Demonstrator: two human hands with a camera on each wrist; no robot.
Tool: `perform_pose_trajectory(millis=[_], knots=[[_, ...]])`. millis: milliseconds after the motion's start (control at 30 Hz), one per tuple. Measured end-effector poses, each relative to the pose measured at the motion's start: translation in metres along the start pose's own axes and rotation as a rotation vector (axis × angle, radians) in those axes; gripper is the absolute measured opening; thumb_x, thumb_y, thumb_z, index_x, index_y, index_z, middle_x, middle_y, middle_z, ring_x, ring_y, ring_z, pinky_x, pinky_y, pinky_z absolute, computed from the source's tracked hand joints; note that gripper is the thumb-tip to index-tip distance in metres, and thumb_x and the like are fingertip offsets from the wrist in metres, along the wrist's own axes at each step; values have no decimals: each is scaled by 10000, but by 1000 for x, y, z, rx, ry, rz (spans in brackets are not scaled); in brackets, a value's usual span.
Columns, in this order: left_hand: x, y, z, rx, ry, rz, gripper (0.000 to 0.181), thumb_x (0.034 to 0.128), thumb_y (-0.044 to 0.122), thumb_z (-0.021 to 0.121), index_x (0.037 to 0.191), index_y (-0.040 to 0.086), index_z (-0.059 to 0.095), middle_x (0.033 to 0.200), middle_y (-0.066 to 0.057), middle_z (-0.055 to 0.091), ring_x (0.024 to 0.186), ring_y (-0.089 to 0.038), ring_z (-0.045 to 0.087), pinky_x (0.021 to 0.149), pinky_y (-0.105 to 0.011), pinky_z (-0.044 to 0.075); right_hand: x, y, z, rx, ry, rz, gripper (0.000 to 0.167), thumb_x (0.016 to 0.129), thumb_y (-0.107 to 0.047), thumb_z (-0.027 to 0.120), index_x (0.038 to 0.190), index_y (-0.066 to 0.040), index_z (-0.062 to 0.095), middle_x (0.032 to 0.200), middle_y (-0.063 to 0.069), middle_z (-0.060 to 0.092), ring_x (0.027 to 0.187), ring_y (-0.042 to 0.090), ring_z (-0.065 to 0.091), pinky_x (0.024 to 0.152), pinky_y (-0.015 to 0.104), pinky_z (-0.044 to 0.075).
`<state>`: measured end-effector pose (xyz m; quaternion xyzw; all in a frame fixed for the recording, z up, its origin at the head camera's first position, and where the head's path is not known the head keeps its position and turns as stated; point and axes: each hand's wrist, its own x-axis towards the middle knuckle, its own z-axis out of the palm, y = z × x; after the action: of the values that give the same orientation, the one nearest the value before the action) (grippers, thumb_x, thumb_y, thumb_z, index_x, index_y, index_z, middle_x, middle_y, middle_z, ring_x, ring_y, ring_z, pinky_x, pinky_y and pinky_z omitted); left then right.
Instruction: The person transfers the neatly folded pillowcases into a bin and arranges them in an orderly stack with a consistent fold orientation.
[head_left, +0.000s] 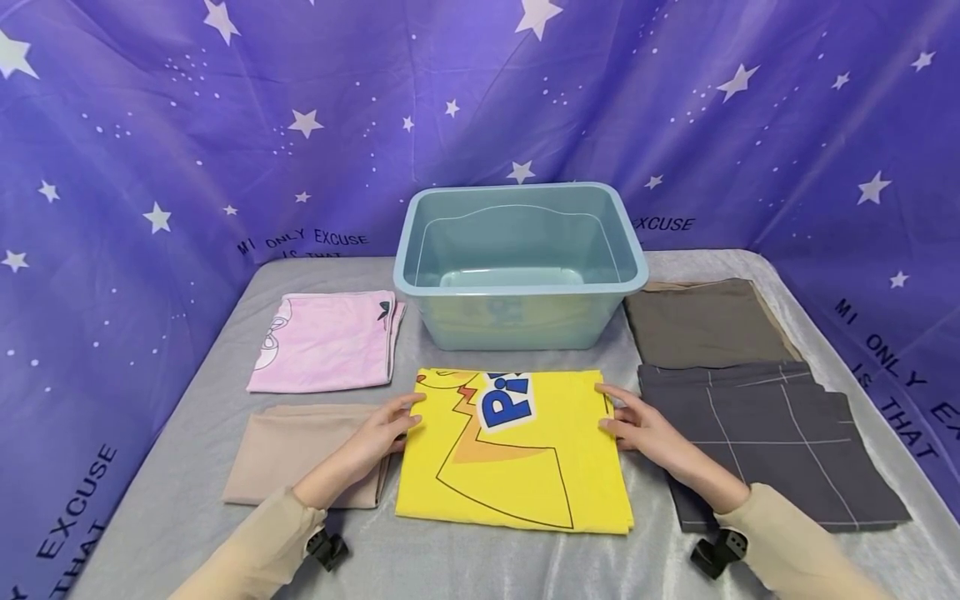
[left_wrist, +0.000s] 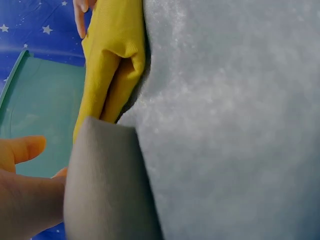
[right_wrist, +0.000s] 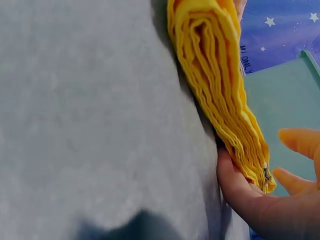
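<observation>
A folded yellow cloth (head_left: 517, 483), printed with blue lettering and an outlined figure, lies flat in front of the bin. My left hand (head_left: 377, 437) is at its left edge, fingers spread at the upper corner. On the opposite edge is my right hand (head_left: 648, 427), similarly spread. From the right wrist view, one digit (right_wrist: 235, 175) reaches beneath the stacked layers while other fingers stay above, apart from the fabric. A beige folded cloth (left_wrist: 102, 185) partly hides the left hand's contact in the left wrist view.
A blue-green plastic bin (head_left: 521, 321) stands behind the yellow cloth. At left lie a pink folded cloth (head_left: 330, 342) and the beige one. To the right are a brown folded cloth (head_left: 708, 325) and a dark grey checked one (head_left: 780, 450). A purple starry curtain (head_left: 480, 83) hangs behind.
</observation>
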<state>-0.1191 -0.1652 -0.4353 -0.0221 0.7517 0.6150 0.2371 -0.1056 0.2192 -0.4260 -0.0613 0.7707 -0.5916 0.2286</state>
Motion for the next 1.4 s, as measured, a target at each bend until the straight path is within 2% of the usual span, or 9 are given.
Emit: perform_pose_trajectory(millis=[233, 400, 567, 833, 1400], knots=[[1, 0, 2, -66, -41, 10, 484, 886, 94, 492, 1341, 58, 328, 1283, -209, 405, 1002, -201, 514, 810, -351, 447, 4, 2, 5, 64, -34, 30, 670, 879, -153, 539, 1405, -42, 138, 1225, 298, 447, 894, 227, 602, 692, 338, 508], [2, -1, 0, -72, -71, 36, 492, 894, 43, 473, 1353, 49, 295, 1287, -222, 417, 940, -170, 551, 743, -303, 470, 5, 5, 6, 59, -28, 33, 655, 877, -99, 524, 1399, -26, 135, 1225, 294, 450, 891, 214, 606, 689, 337, 510], [2, -1, 0, -79, -80, 50, 496, 899, 8, 452, 1363, 54, 281, 1309, -228, 397, 926, -181, 570, 720, -311, 492, 5, 5, 6, 60, -27, 42, 656, 876, -81, 520, 1399, -32, 128, 1226, 280, 459, 887, 214, 607, 684, 344, 510], [2, 1, 2, -82, -56, 40, 516, 884, -39, 451, 1365, 59, 292, 1336, -227, 366, 929, -200, 582, 722, -339, 508, 4, 2, 5, 70, -29, 60, 679, 869, -72, 533, 1406, -58, 118, 1221, 263, 469, 881, 224, 605, 668, 340, 509], [-1, 4, 5, -96, 18, 50, 552, 847, -84, 471, 1351, 103, 345, 1399, -190, 278, 960, -220, 571, 715, -347, 512, 2, -6, 4, 90, -38, 25, 723, 851, -34, 544, 1414, -69, 91, 1226, 279, 454, 871, 249, 612, 667, 366, 516]])
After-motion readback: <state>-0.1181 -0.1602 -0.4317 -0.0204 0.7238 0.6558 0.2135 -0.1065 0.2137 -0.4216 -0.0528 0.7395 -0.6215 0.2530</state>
